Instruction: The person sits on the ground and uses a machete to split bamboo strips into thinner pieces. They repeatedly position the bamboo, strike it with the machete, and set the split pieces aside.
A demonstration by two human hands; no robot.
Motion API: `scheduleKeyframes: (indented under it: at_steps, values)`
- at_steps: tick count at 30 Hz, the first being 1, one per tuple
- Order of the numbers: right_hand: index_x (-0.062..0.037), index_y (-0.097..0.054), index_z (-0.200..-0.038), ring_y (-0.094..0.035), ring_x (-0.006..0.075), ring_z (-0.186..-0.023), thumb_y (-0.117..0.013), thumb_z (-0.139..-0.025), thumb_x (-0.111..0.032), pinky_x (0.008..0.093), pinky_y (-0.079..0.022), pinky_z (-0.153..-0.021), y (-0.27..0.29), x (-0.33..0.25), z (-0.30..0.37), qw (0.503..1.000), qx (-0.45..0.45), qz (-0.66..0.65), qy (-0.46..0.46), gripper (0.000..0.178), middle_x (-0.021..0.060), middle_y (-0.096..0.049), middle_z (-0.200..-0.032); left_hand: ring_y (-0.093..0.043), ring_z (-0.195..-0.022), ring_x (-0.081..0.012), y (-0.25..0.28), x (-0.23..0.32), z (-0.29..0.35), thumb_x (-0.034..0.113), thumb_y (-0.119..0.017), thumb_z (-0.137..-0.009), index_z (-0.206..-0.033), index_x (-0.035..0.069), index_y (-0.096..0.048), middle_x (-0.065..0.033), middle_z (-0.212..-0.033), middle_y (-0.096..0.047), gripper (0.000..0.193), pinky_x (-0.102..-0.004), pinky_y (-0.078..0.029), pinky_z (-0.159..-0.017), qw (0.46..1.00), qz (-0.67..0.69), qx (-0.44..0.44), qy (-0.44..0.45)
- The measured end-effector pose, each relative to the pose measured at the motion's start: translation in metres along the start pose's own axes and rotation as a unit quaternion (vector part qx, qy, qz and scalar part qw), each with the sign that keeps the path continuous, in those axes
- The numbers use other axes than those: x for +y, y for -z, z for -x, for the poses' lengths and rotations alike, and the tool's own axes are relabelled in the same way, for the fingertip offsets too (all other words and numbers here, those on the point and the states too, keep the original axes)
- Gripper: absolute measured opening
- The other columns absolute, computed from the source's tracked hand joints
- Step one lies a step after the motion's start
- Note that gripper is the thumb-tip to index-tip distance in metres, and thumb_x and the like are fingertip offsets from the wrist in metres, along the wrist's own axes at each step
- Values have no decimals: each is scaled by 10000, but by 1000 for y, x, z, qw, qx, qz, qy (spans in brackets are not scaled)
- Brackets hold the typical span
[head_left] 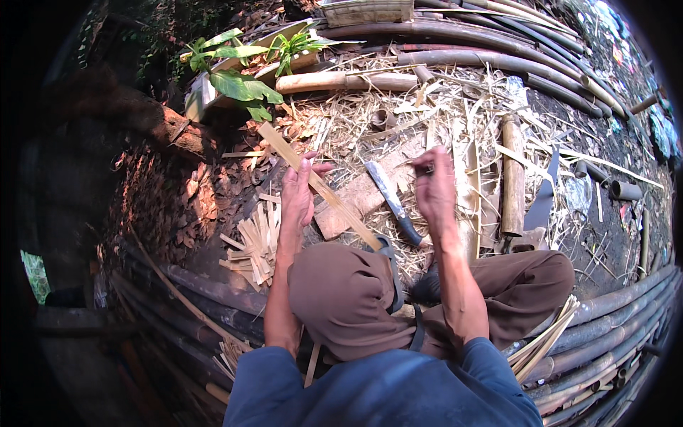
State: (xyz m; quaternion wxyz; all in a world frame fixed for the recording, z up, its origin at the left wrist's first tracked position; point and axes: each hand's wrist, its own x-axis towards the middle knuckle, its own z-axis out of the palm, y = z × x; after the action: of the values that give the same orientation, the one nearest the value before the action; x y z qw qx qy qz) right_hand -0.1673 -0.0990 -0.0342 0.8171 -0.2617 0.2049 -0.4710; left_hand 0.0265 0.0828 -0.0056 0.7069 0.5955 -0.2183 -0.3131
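My left hand (297, 193) is closed around a long flat bamboo strip (341, 208). The strip slants from above the hand down to a dark strap by my bent left knee. My right hand (435, 186) is raised apart from the strip, its fingers curled and slightly blurred; a small dark spot shows at them, too unclear to name. Between the hands a knife (386, 192) with a black handle lies across a flat wooden board (366, 188). Left of my knee, a pile of short split bamboo strips (256, 242) rests on the ground.
Pale shavings (356, 139) litter the ground ahead. A short bamboo length (512, 174) and a saw-like grey blade (544, 192) lie at the right. Long bamboo poles (469, 32) are stacked at the back; others (605, 334) run behind me. A leafy plant (238, 82) stands far left.
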Motion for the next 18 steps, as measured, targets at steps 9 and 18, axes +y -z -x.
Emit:
scheduleKeyframes:
  at_steps: [9, 18]
  values:
    - [-32, -652, -1144, -650, 221, -769, -517, -1001, -405, 379, -506, -718, 11, 23, 47, 789, -299, 523, -123, 421, 149, -693, -877, -655, -1021, -276, 3, 22, -10, 334, -495, -1024, -1253, 73, -501, -128, -1062, -664, 348, -388, -545, -924, 976, 204, 28, -71]
    - [-26, -570, -794, -558, 326, -578, -542, -988, -261, 398, -420, -540, -14, 31, 70, 672, -421, 578, 191, 306, 155, -547, -648, -347, -467, -72, 2, 48, -7, 508, -373, -1028, -981, 80, -588, 55, -543, -332, 481, -214, -329, -469, 949, 304, 37, -72]
